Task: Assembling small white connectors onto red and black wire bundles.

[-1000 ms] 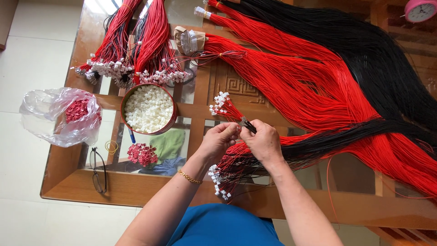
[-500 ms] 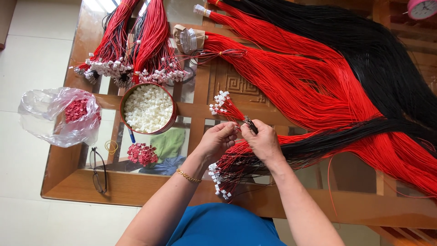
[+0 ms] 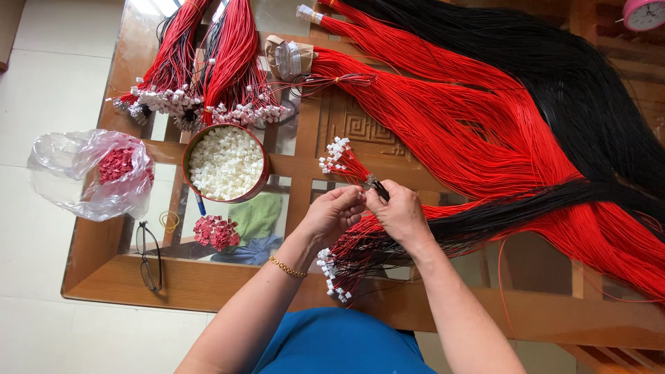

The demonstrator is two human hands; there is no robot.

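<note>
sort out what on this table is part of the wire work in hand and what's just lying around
In use:
left hand and right hand, pinching a small wire bundle with white plugs
bowl of white plugs
loose red wires and black wires
finished red bundles

Lying about:
eyeglasses
green cloth
pink clock
rubber band

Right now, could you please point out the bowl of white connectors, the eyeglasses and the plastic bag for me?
bowl of white connectors (image 3: 260, 181): head view, on its red rim at the right.
eyeglasses (image 3: 149, 257): head view, on the frame between the lenses.
plastic bag (image 3: 62, 163): head view, on its clear crumpled left part.
</note>
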